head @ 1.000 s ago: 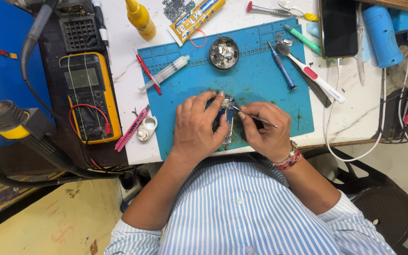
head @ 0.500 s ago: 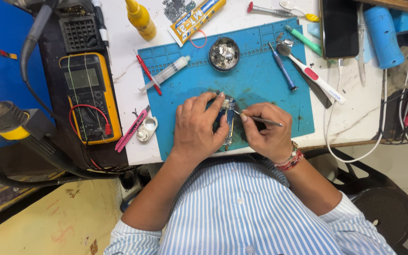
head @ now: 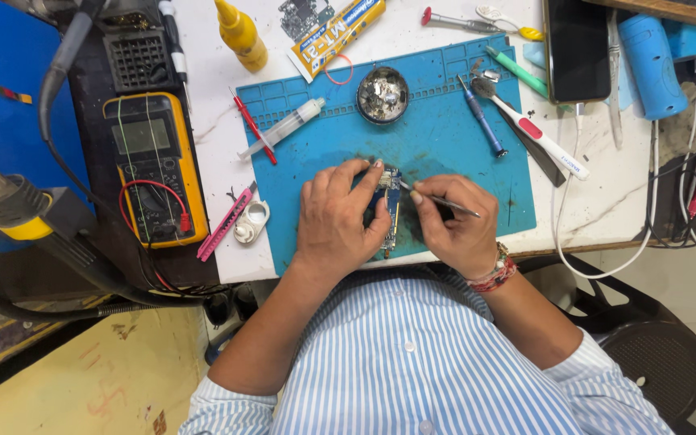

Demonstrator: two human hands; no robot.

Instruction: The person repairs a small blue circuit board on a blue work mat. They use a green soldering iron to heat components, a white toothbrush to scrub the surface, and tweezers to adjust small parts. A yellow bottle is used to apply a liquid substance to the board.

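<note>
A small circuit board (head: 388,201) lies on the blue work mat (head: 445,153) near the table's front edge. My left hand (head: 336,221) rests over the board's left side and pins it down with fingers and thumb. My right hand (head: 457,225) grips thin metal tweezers (head: 445,203), whose tip points left and meets the board's upper right part. Much of the board is hidden under both hands.
On the mat stand a round metal dish (head: 383,94), a syringe (head: 282,129), a blue screwdriver (head: 483,121) and a white brush-like tool (head: 537,137). A yellow multimeter (head: 155,169) sits left, a yellow bottle (head: 242,34) and a dark phone (head: 576,48) at the back.
The tweezers' tip has shifted slightly along the board; my left hand keeps holding the board in the same place.
</note>
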